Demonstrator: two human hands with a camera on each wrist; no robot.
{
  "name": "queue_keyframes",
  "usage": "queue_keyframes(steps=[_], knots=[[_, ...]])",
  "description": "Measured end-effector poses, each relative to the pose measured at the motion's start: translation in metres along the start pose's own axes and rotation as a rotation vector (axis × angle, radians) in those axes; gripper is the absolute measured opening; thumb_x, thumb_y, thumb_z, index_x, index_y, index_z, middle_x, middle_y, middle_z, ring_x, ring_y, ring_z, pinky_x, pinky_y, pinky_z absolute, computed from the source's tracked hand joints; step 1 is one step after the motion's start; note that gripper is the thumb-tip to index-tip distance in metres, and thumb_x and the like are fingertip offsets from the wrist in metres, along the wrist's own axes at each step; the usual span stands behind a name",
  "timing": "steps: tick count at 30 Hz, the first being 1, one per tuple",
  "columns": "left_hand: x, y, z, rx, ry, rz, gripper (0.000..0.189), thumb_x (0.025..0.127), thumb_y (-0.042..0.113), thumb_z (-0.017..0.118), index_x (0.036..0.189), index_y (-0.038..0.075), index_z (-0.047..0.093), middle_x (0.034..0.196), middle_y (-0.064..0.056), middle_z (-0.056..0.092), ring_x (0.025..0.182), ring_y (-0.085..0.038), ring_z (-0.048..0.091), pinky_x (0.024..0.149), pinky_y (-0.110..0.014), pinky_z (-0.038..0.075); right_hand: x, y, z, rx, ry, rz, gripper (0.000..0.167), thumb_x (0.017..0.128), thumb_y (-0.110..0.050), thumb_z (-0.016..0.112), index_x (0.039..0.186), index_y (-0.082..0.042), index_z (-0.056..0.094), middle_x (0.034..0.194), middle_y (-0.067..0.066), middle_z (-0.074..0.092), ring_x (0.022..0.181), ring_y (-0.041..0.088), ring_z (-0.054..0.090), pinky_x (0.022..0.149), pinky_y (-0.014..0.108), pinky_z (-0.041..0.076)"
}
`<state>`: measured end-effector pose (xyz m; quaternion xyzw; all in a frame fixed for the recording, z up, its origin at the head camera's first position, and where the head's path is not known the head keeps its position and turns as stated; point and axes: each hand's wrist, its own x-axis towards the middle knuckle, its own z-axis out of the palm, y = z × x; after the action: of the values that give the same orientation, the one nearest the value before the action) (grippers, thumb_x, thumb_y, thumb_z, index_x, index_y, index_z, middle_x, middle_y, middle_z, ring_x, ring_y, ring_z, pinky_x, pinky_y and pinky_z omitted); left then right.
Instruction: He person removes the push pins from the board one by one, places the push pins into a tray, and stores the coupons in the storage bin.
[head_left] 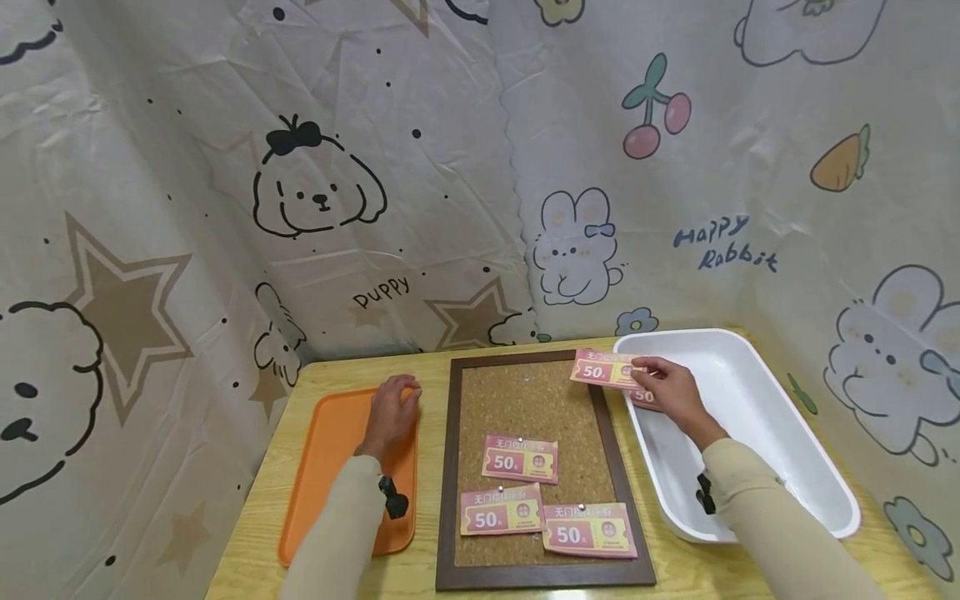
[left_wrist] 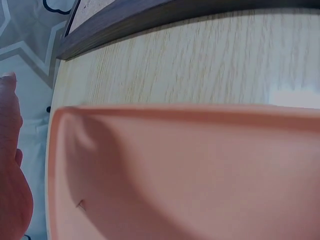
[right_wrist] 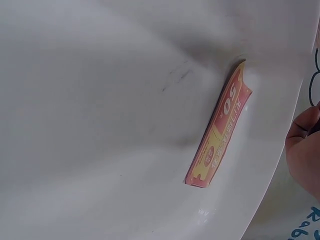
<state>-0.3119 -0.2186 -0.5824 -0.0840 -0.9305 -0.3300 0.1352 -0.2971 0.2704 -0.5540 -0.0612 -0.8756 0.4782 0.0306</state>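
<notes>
In the head view my right hand (head_left: 671, 392) pinches a pink and yellow coupon marked 50 (head_left: 600, 369) by its right end, over the far right corner of the brown-framed cork board (head_left: 525, 400). Three similar coupons are on the board's nearer half: an upper one (head_left: 519, 459), a lower left one (head_left: 501, 510) and a lower right one (head_left: 588, 531), with small pins at their top edges. My left hand (head_left: 390, 412) is over the far right corner of the orange tray (head_left: 341, 475), fingers loosely bent, nothing visible in them.
Right of the board stands a white basin (head_left: 757, 433); a coupon (right_wrist: 220, 130) leans on its inner wall. A tiny thin object (left_wrist: 81, 204) lies in the orange tray. Behind the wooden table (head_left: 431, 500) hangs a printed curtain (head_left: 450, 167).
</notes>
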Motion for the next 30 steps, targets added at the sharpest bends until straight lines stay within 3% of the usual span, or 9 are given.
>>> queue_keyframes(steps=[9,30], knots=[[-0.010,-0.012,-0.005,0.006,0.007,-0.007,0.019,0.097,0.020,0.058,0.107,0.006,0.065,0.123,-0.015,0.061,0.119,-0.036,0.054,0.104,-0.058,0.035,-0.002,0.009,-0.004,0.038,0.012,0.049,0.045,0.094,-0.036,0.060,0.127,-0.005,0.062,0.107,0.012,0.055,0.090,0.017,0.047,0.065,0.017,0.042],[-0.030,-0.032,-0.011,0.045,-0.009,-0.102,0.019,0.098,0.023,0.057,0.107,0.009,0.063,0.122,-0.013,0.061,0.118,-0.036,0.053,0.100,-0.059,0.034,-0.006,0.022,-0.010,0.017,0.013,0.123,0.047,0.095,-0.040,0.057,0.130,-0.008,0.059,0.115,0.013,0.054,0.097,0.018,0.046,0.068,0.018,0.041]])
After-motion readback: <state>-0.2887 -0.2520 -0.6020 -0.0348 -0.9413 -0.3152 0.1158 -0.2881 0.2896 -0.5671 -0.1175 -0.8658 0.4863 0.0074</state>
